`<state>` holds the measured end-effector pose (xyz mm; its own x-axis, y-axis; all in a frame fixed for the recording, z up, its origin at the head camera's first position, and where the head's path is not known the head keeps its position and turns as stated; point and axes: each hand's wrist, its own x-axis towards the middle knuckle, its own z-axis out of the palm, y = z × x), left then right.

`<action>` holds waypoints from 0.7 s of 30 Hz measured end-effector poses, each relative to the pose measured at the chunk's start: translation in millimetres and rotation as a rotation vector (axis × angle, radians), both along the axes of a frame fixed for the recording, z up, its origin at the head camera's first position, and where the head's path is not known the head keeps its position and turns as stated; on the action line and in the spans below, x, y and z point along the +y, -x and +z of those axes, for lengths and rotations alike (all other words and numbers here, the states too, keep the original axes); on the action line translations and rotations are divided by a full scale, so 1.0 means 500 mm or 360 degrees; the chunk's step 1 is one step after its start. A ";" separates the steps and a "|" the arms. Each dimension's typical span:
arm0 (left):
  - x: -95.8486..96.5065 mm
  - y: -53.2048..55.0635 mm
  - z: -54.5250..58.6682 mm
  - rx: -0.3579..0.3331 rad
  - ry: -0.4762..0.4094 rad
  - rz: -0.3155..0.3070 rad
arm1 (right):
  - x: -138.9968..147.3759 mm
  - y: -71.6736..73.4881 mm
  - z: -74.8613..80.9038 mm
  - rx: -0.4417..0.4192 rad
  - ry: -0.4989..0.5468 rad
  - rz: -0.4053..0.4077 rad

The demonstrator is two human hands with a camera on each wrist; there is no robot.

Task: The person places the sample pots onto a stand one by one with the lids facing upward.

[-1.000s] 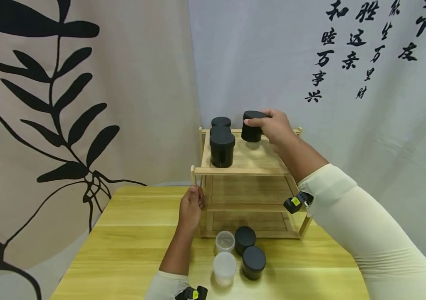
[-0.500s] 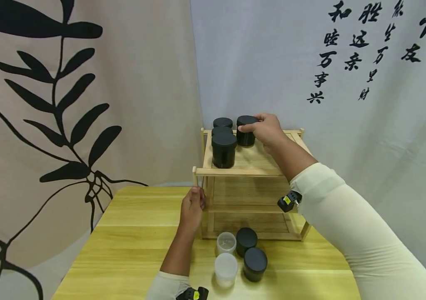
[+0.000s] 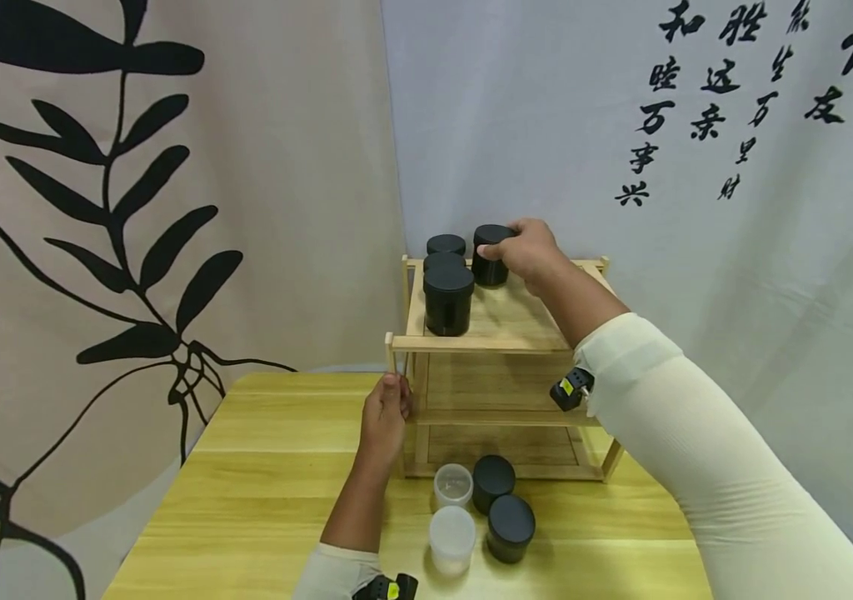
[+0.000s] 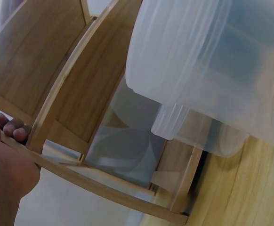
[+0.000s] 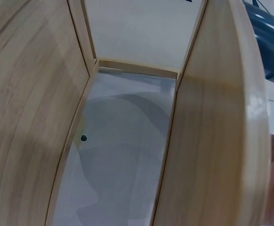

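Note:
My right hand (image 3: 539,254) grips a black lidded jar (image 3: 490,271) at the rear of the wooden rack's top shelf (image 3: 520,321), fingers and thumb around its upper part. Three more black jars stand in a row along that shelf's left side: a front jar (image 3: 448,307), a middle jar (image 3: 444,260) and a rear jar (image 3: 446,244). The held jar is just right of the rear two. Lower down, my left hand (image 3: 384,417) holds the rack's left upright; in the left wrist view its fingers (image 4: 18,131) curl around the wooden frame.
On the table (image 3: 269,467) before the rack stand two translucent jars, a rear one (image 3: 453,485) and a front one (image 3: 452,537). Beside them are two black jars, one behind (image 3: 494,483) and one nearer (image 3: 511,529). A printed curtain (image 3: 306,167) hangs behind.
My right hand has carried the black jar left, close to the row, then slightly up over the last half second. The left hand keeps its hold on the rack.

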<state>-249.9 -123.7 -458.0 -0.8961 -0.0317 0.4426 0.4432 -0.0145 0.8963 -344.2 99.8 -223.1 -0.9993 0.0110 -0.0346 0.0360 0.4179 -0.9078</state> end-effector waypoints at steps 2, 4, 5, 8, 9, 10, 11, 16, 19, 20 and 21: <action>0.000 0.000 0.001 0.0004 0.0005 0.0011 | -0.002 0.003 0.007 -0.0013 -0.0046 0.0013; -0.001 0.000 0.003 0.0014 0.0002 0.0015 | -0.004 0.006 0.013 -0.0023 -0.0087 0.0024; -0.001 0.000 0.003 0.0018 0.0003 0.0017 | -0.005 0.007 0.016 -0.0031 -0.0107 0.0028; 0.000 0.000 0.004 0.0025 0.0006 0.0016 | -0.005 0.010 0.024 -0.0059 -0.0147 0.0032; 0.000 0.000 0.004 0.0024 0.0004 0.0011 | -0.004 0.011 0.026 -0.0070 -0.0156 0.0035; 0.001 0.001 0.004 0.0020 0.0007 0.0007 | -0.003 0.012 0.028 -0.0082 -0.0166 0.0037; 0.001 0.001 0.003 0.0015 0.0011 0.0006 | -0.003 0.013 0.030 -0.0093 -0.0175 0.0038; 0.001 -0.001 0.002 -0.0001 0.0009 0.0011 | -0.005 0.015 0.034 -0.0133 -0.0211 0.0080; 0.000 -0.002 0.001 0.0011 0.0001 0.0013 | -0.008 0.014 0.035 -0.0150 -0.0251 0.0103; 0.000 -0.001 -0.001 0.0016 0.0000 0.0012 | -0.009 0.014 0.035 -0.0155 -0.0267 0.0108; 0.000 0.000 -0.002 0.0021 0.0002 0.0012 | -0.010 0.015 0.036 -0.0159 -0.0281 0.0111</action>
